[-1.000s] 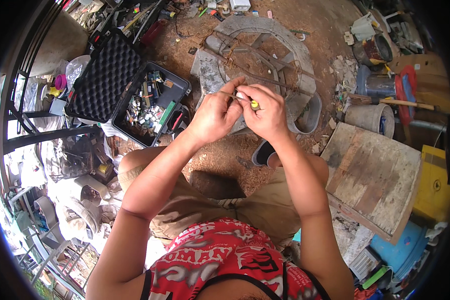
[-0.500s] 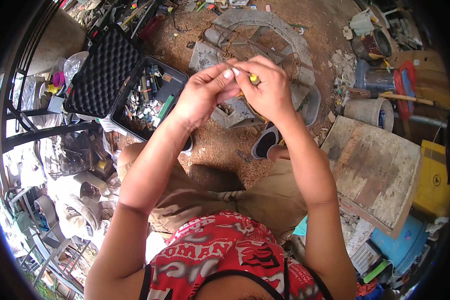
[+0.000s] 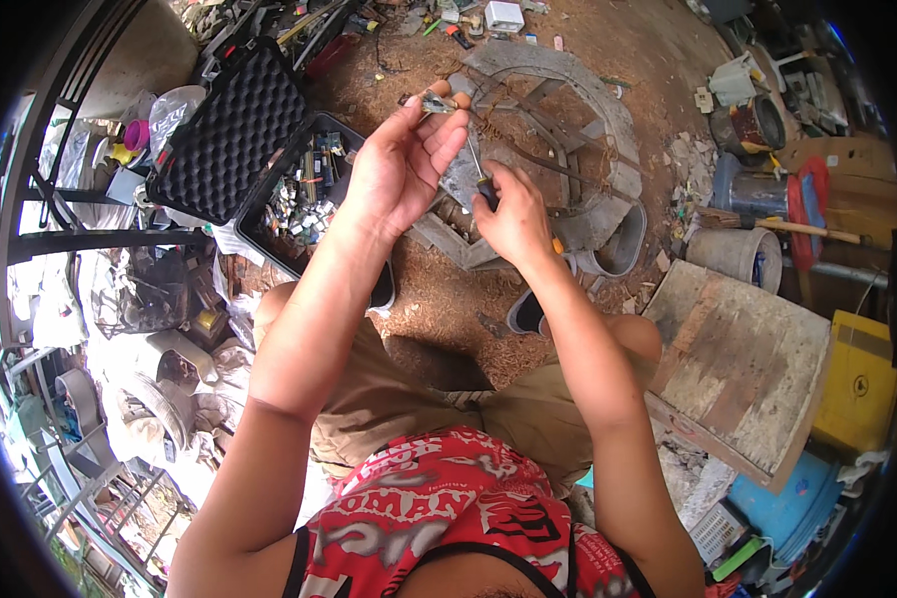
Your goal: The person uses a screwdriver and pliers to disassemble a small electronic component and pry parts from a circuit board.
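Note:
My left hand point(image 3: 401, 171) is raised, palm up, with a small thin greenish piece point(image 3: 435, 104) pinched between thumb and fingertips; it looks like a bit of circuit board, too small to be sure. Lower and to its right, my right hand point(image 3: 516, 217) grips a screwdriver point(image 3: 485, 189) by its dark handle. The metal shaft points up toward the left fingers, apart from the small piece. Left of my hands lies an opened black case point(image 3: 254, 231), its lid point(image 3: 234, 130) lined with bumpy foam. Small boards and metallic bits point(image 3: 314, 184) fill the case.
Beyond my hands, a grey many-sided frame point(image 3: 613, 120) lies on the dirt floor. A stained wooden board point(image 3: 738, 359), grey bucket point(image 3: 738, 254), yellow case point(image 3: 857, 374) and blue container point(image 3: 792, 503) stand at right. Metal bars point(image 3: 90, 242) and scrap crowd the left.
My hands have moved apart: the right came down and back with the screwdriver, while the left turned open-palmed, showing the small piece in its fingertips. The view has shifted slightly.

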Motion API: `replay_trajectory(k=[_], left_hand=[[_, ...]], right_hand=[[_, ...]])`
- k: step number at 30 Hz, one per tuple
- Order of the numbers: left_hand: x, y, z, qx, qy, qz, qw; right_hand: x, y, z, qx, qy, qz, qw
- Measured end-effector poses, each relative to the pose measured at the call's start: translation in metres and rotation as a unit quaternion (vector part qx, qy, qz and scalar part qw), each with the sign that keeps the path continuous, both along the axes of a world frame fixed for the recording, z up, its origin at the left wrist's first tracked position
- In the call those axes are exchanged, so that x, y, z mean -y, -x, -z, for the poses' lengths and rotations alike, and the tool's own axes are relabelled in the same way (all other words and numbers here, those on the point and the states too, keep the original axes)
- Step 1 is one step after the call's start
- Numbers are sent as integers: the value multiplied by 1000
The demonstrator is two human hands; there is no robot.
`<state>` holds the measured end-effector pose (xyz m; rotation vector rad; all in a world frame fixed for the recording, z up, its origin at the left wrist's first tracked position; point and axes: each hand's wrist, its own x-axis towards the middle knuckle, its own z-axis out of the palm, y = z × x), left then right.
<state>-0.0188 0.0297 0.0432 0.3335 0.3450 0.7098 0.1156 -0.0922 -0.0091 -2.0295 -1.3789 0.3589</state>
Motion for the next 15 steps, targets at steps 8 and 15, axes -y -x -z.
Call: replay_trajectory(k=[8, 15], left_hand=[[-14, 8, -5, -109, 43, -118, 986], [-11, 9, -13, -94, 53, -112, 988]], right_hand=[[-14, 0, -13, 21, 98, 47, 994], [-38, -41, -45, 166, 147, -5, 975]])
